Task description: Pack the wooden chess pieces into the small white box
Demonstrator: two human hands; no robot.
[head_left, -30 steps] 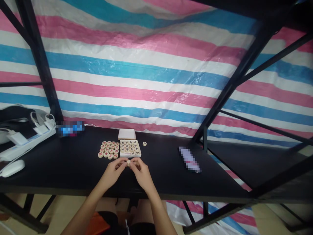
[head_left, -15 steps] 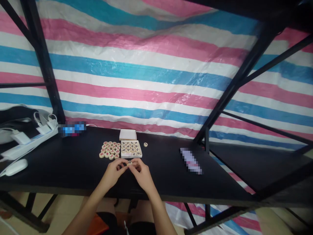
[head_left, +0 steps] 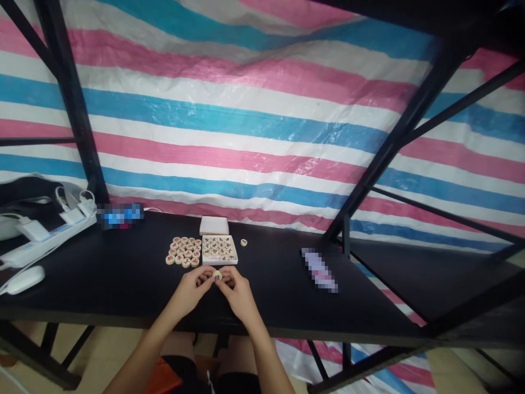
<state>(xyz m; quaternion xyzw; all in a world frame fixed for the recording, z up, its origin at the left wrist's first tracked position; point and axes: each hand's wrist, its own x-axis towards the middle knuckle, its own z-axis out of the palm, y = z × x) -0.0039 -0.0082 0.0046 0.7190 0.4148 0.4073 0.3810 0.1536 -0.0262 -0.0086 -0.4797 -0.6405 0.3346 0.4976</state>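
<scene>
Both of my hands meet over the black table [head_left: 123, 284], pinching one round wooden chess piece [head_left: 217, 276] between their fingertips. My left hand [head_left: 191, 290] grips it from the left, my right hand [head_left: 238, 293] from the right. Just beyond them stands a small white box [head_left: 220, 250] filled with several black-marked pieces. Left of the box lies a cluster of several red-marked pieces [head_left: 183, 251]. A single loose piece [head_left: 244, 242] lies right of the box. The box's lid [head_left: 214, 225] rests behind it.
A power strip with white plugs [head_left: 41, 235] and a white mouse [head_left: 25, 279] sit at the table's left end. Two blurred items lie at the back left [head_left: 120, 215] and right [head_left: 320, 269]. Black frame bars [head_left: 71, 104] rise on both sides; a striped tarp [head_left: 246, 109] hangs behind.
The piece between my fingers has turned so that its marked face shows. My hands stay at the same spot in front of the box.
</scene>
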